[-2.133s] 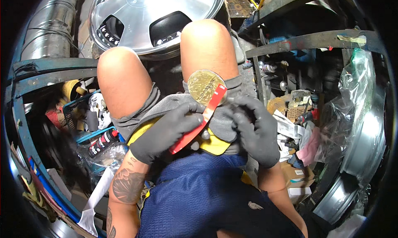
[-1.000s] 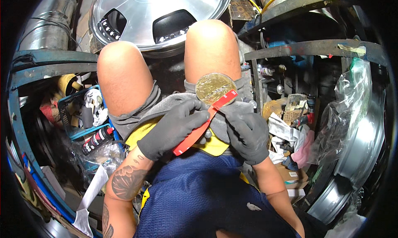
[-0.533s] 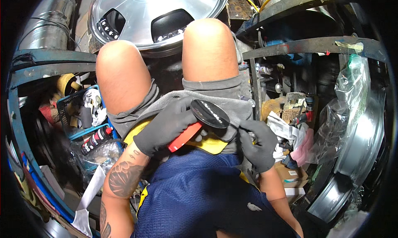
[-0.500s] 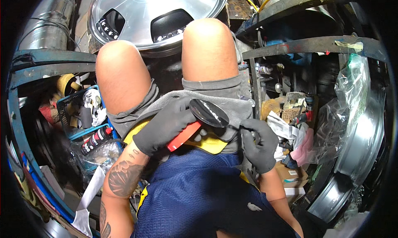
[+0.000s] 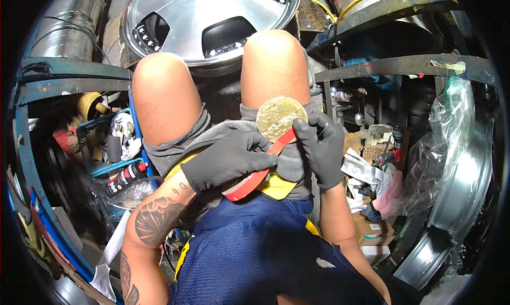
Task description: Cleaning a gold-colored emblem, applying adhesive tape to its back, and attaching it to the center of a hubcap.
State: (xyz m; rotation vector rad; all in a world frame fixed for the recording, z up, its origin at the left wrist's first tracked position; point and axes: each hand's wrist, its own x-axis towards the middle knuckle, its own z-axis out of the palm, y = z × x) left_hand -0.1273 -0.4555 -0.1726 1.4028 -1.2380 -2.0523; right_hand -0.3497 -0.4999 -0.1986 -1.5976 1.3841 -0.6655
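Note:
My left hand [image 5: 228,159], in a dark grey glove, is closed round a roll of red tape [image 5: 241,190] below the palm. A strip of the tape runs up from the roll, past the left thumb and fingertips, to the gloved right hand [image 5: 323,148]. The right thumb and forefinger pinch its upper end. Just beyond both hands is a round disc [image 5: 281,113] with a shiny, crinkled gold face. Its lower edge lies behind the tape and fingers; which fingers support it I cannot tell. Under the hands, a grey and yellow cloth [image 5: 279,187] covers my lap.
A polished wheel [image 5: 223,10] lies flat beyond my knees. On the left, a blue basket [image 5: 85,130] holds cloths, with a black and red bottle [image 5: 126,178] nearby. Metal frames stand on both sides. At right are white rags [image 5: 366,172], clear plastic and a silver rim [image 5: 462,177].
The disc's glossy black face showed before; now its gold face does. My right hand has moved up and left and taken the tape's end, and a strip now spans both hands.

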